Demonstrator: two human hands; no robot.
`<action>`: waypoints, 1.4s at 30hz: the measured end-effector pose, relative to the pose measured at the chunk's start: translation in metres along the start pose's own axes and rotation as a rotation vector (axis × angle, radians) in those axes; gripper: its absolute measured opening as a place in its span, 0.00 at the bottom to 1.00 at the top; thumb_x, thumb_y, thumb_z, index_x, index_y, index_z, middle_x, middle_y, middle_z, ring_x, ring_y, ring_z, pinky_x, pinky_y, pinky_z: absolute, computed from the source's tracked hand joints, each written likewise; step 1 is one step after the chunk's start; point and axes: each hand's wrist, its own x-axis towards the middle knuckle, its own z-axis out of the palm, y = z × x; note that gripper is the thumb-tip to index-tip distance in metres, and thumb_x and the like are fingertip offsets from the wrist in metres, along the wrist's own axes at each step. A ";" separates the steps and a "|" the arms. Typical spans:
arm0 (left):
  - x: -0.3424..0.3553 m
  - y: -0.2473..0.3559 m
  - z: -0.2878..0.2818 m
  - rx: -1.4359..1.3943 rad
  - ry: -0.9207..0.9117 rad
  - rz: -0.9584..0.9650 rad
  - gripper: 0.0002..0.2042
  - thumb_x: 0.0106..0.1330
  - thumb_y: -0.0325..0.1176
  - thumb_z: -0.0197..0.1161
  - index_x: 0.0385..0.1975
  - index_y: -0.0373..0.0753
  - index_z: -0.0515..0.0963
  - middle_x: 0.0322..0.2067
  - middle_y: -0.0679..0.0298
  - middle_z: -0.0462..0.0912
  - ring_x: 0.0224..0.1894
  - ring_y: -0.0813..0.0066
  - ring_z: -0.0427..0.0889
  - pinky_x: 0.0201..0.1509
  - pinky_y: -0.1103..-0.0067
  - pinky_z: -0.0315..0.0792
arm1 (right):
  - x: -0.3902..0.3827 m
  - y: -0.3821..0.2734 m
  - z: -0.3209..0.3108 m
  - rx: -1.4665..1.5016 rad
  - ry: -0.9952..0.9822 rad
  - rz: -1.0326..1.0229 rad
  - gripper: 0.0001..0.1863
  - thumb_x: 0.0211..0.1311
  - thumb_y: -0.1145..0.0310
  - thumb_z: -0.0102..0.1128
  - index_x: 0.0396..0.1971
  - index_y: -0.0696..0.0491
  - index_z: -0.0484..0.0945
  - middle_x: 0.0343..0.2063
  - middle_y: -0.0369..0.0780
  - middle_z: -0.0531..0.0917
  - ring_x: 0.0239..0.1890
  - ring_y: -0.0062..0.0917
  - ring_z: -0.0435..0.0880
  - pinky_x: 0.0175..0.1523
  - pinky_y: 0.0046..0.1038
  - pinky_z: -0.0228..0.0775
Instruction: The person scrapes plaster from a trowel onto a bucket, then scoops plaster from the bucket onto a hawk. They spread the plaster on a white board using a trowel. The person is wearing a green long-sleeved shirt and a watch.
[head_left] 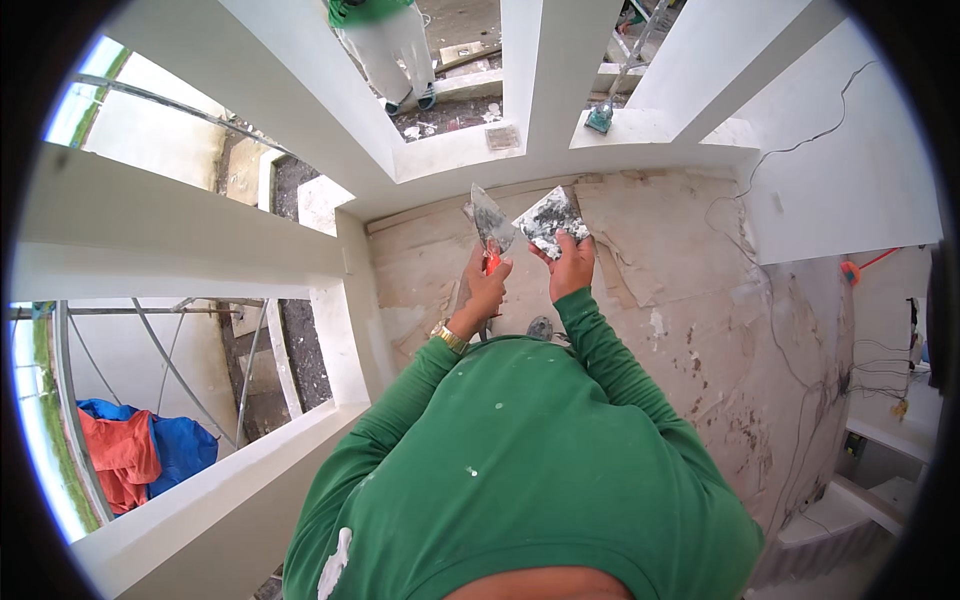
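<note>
My left hand (485, 285) grips the orange handle (492, 260) of a putty knife, whose wide metal blade (488, 215) points up and away from me. My right hand (568, 262) is closed on a square plate (548, 215) smeared with white and dark grey compound, held just right of the blade with its corner near it. Both are held out in front of my body, above the floor. The underside of the plate is hidden.
Paper-covered floor (650, 240) with loose cables (775, 330). White beams (170, 230) frame openings, one showing red and blue tarps (180, 450) and scaffolding (165, 360). A person's legs (385, 55) show beyond the top opening; a teal object (600, 118) sits on a ledge.
</note>
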 end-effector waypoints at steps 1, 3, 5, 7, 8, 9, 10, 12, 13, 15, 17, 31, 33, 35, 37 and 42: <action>-0.013 0.016 0.004 0.051 0.024 -0.026 0.26 0.64 0.31 0.62 0.64 0.40 0.66 0.31 0.64 0.76 0.18 0.82 0.73 0.18 0.80 0.68 | 0.010 0.000 -0.013 -0.111 -0.029 -0.025 0.10 0.70 0.73 0.50 0.48 0.59 0.74 0.43 0.42 0.82 0.39 0.27 0.86 0.44 0.29 0.85; -0.041 0.060 0.010 0.278 -0.122 -0.070 0.29 0.65 0.31 0.61 0.67 0.34 0.62 0.32 0.60 0.77 0.21 0.78 0.77 0.21 0.78 0.71 | 0.031 0.014 -0.039 -0.400 -0.072 -0.197 0.13 0.70 0.73 0.49 0.51 0.59 0.74 0.41 0.43 0.83 0.37 0.28 0.87 0.43 0.30 0.84; -0.051 0.066 0.012 0.506 -0.231 0.013 0.32 0.64 0.32 0.59 0.68 0.30 0.60 0.33 0.56 0.79 0.24 0.72 0.80 0.25 0.75 0.74 | 0.041 0.032 -0.060 -0.749 -0.158 -0.341 0.18 0.68 0.71 0.50 0.55 0.59 0.75 0.32 0.47 0.86 0.31 0.34 0.88 0.39 0.34 0.80; -0.047 0.047 0.010 0.690 -0.273 0.200 0.33 0.63 0.32 0.58 0.69 0.28 0.58 0.35 0.51 0.80 0.28 0.64 0.82 0.31 0.72 0.76 | 0.022 0.020 -0.037 -0.971 -0.190 -0.340 0.20 0.65 0.71 0.51 0.57 0.57 0.75 0.28 0.49 0.85 0.30 0.38 0.87 0.39 0.36 0.77; -0.044 0.039 0.010 0.761 -0.278 0.283 0.34 0.63 0.32 0.57 0.69 0.27 0.58 0.35 0.49 0.80 0.30 0.61 0.83 0.34 0.70 0.77 | 0.013 0.016 -0.026 -1.082 -0.207 -0.339 0.21 0.64 0.71 0.51 0.57 0.56 0.75 0.26 0.51 0.84 0.30 0.41 0.87 0.38 0.37 0.76; -0.041 0.037 0.013 0.791 -0.265 0.345 0.34 0.62 0.32 0.56 0.69 0.27 0.58 0.35 0.47 0.80 0.32 0.58 0.83 0.37 0.69 0.77 | 0.010 0.017 -0.024 -1.029 -0.174 -0.329 0.20 0.60 0.70 0.52 0.54 0.55 0.77 0.25 0.53 0.82 0.28 0.47 0.84 0.37 0.40 0.75; -0.037 0.035 0.016 0.821 -0.252 0.408 0.34 0.62 0.31 0.56 0.68 0.26 0.58 0.35 0.45 0.80 0.34 0.56 0.84 0.39 0.67 0.77 | 0.007 0.017 -0.021 -1.054 -0.158 -0.302 0.19 0.60 0.71 0.52 0.51 0.55 0.78 0.24 0.53 0.82 0.28 0.47 0.84 0.37 0.40 0.75; -0.021 0.043 0.023 0.757 -0.298 0.253 0.33 0.61 0.31 0.55 0.67 0.25 0.58 0.36 0.43 0.80 0.38 0.51 0.83 0.43 0.65 0.76 | 0.003 0.013 -0.016 -1.101 -0.124 -0.248 0.17 0.59 0.71 0.52 0.47 0.56 0.80 0.24 0.53 0.82 0.28 0.47 0.84 0.36 0.40 0.75; -0.018 0.050 0.027 0.725 -0.322 0.177 0.33 0.61 0.31 0.55 0.67 0.24 0.58 0.37 0.42 0.80 0.40 0.49 0.83 0.45 0.63 0.75 | 0.013 0.021 -0.026 -1.072 -0.097 -0.358 0.10 0.59 0.72 0.54 0.36 0.60 0.81 0.21 0.46 0.81 0.21 0.26 0.78 0.31 0.33 0.72; -0.032 0.055 0.032 0.728 -0.353 0.178 0.33 0.60 0.31 0.55 0.66 0.23 0.59 0.37 0.41 0.80 0.41 0.45 0.82 0.47 0.62 0.74 | 0.026 0.013 -0.034 -0.913 -0.056 -0.275 0.09 0.56 0.74 0.56 0.35 0.60 0.82 0.21 0.45 0.82 0.21 0.24 0.77 0.31 0.33 0.71; -0.034 0.057 0.036 0.737 -0.369 0.202 0.32 0.60 0.30 0.55 0.65 0.23 0.60 0.38 0.40 0.80 0.42 0.42 0.81 0.48 0.61 0.73 | 0.032 0.003 -0.039 -0.909 -0.020 -0.309 0.09 0.51 0.74 0.58 0.34 0.59 0.80 0.20 0.45 0.81 0.21 0.29 0.78 0.32 0.34 0.72; -0.034 0.068 0.051 0.759 -0.372 0.049 0.36 0.64 0.33 0.52 0.72 0.31 0.50 0.42 0.37 0.81 0.45 0.40 0.81 0.52 0.60 0.73 | -0.005 -0.015 -0.031 -0.853 -0.157 -0.371 0.23 0.61 0.76 0.53 0.58 0.60 0.75 0.41 0.46 0.87 0.42 0.25 0.85 0.49 0.28 0.75; -0.034 0.073 0.050 0.697 -0.378 -0.001 0.36 0.64 0.34 0.52 0.73 0.33 0.50 0.43 0.37 0.81 0.46 0.40 0.82 0.53 0.60 0.73 | -0.004 -0.014 -0.032 -0.883 -0.142 -0.395 0.24 0.61 0.76 0.53 0.59 0.60 0.74 0.42 0.46 0.87 0.42 0.26 0.86 0.50 0.29 0.75; -0.040 0.071 0.046 0.684 -0.356 0.015 0.36 0.64 0.35 0.52 0.72 0.32 0.51 0.42 0.35 0.81 0.44 0.38 0.82 0.51 0.58 0.74 | -0.006 -0.011 -0.027 -0.920 -0.112 -0.442 0.24 0.62 0.76 0.52 0.60 0.59 0.74 0.44 0.47 0.87 0.43 0.29 0.87 0.50 0.30 0.76; -0.040 0.069 0.046 0.665 -0.327 0.060 0.36 0.63 0.34 0.51 0.72 0.31 0.51 0.40 0.34 0.82 0.41 0.38 0.83 0.49 0.57 0.75 | 0.000 -0.011 -0.029 -1.011 -0.162 -0.548 0.25 0.62 0.76 0.52 0.61 0.59 0.72 0.44 0.48 0.86 0.44 0.32 0.87 0.51 0.31 0.76; -0.036 0.070 0.041 0.567 -0.359 -0.012 0.36 0.64 0.34 0.53 0.74 0.37 0.51 0.48 0.41 0.80 0.49 0.47 0.82 0.53 0.66 0.75 | 0.000 -0.008 -0.028 -1.036 -0.162 -0.549 0.26 0.62 0.77 0.51 0.62 0.59 0.70 0.43 0.48 0.86 0.44 0.36 0.87 0.52 0.32 0.76</action>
